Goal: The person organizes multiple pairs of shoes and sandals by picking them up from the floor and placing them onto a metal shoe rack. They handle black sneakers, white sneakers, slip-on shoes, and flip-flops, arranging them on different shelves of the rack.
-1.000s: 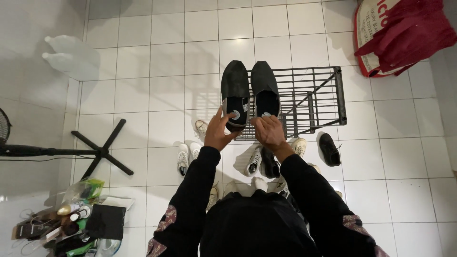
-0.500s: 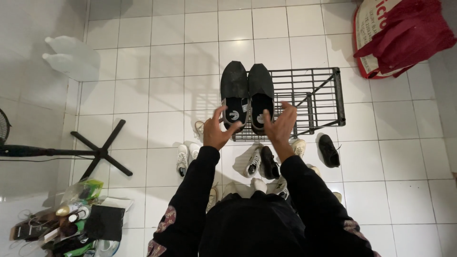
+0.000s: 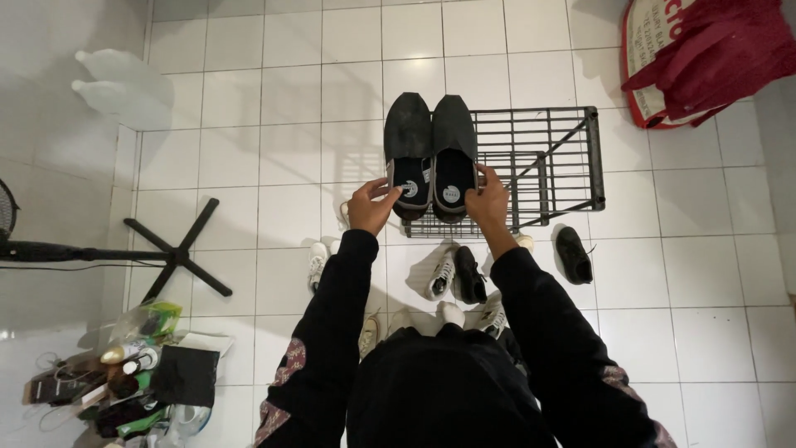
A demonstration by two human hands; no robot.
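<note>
Two black slip-on shoes lie side by side on the left end of a black wire shoe rack, toes pointing away from me. My left hand pinches the heel edge of the left shoe. My right hand grips the heel side of the right shoe. Both my arms are in black sleeves.
On the white tiled floor below the rack lie several shoes: a white one, a white sneaker, a black one, another black one. A red bag sits top right. A fan stand base and clutter are at left.
Both hands have shifted onto the outer heel edges of the pair, and the two shoes now lie straighter and closer together on the rack.
</note>
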